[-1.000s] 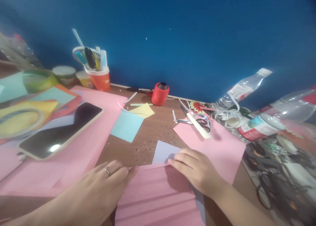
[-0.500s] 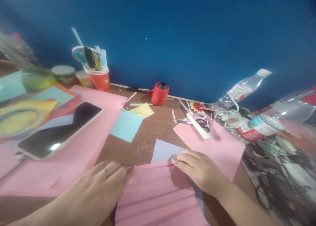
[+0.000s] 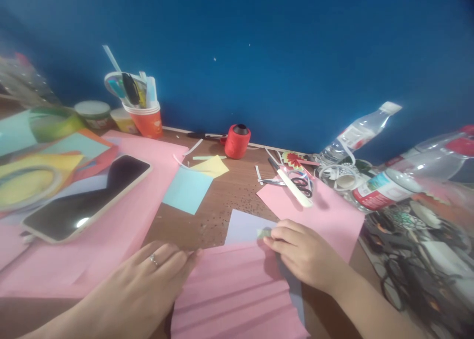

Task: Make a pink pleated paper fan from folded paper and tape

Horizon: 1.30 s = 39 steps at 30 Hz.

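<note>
A sheet of pink pleated paper [image 3: 229,289] lies in front of me, its folds running crosswise. My left hand [image 3: 155,279], with a ring on one finger, is closed at its far left corner. At the far right corner, my right hand [image 3: 307,255] has its fingers drawn together on the edge; the thumb is hidden. Just by the right fingertips is a small pale green piece [image 3: 263,233]. Beneath the pleated paper and the right hand, a lilac sheet [image 3: 242,225] shows partly.
Scissors [image 3: 301,183] and a white-handled tool [image 3: 296,188] rest on pink paper at right. Further right lie plastic bottles [image 3: 365,131] and cables. A red thread spool [image 3: 237,142] stands by the blue wall. At left are a phone [image 3: 89,198], coloured papers and a cup of pens [image 3: 146,121].
My right fingertips have shifted slightly right, showing more of the green piece. My left hand keeps its place on the pleated paper. The whole view has shifted a little.
</note>
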Each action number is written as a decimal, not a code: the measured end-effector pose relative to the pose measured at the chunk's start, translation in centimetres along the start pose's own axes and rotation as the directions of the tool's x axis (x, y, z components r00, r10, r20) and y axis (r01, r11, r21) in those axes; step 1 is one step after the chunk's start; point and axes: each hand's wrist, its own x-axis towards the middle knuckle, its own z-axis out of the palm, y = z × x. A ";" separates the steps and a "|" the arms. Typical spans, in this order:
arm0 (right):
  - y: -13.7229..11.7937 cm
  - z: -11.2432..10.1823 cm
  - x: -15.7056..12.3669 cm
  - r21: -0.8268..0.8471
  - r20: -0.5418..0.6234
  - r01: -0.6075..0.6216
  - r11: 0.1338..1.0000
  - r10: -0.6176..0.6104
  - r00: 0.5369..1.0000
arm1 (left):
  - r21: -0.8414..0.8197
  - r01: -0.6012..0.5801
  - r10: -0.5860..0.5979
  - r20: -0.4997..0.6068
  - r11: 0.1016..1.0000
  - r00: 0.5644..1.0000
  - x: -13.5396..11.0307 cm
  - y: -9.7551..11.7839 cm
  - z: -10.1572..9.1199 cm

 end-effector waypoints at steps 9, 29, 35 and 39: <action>0.3 -0.3 -0.2 0.001 -0.021 -0.029 1.000 0.029 0.999 | -0.033 -0.031 0.032 0.034 0.999 0.999 0.7 -0.5 -0.5; -1.0 0.4 -1.3 -0.253 0.109 -0.159 0.954 0.191 0.975 | 0.061 0.003 -0.012 0.146 0.998 0.989 0.9 0.6 -2.1; -0.8 -0.2 -1.3 -0.201 0.024 -0.261 0.944 0.271 0.962 | 0.036 0.118 -0.122 0.177 0.992 0.977 2.3 1.1 -2.5; -2.4 -0.3 1.5 -0.120 -0.015 -0.277 0.953 0.277 0.961 | -0.073 0.059 -0.044 0.192 0.996 0.980 4.1 0.4 -2.0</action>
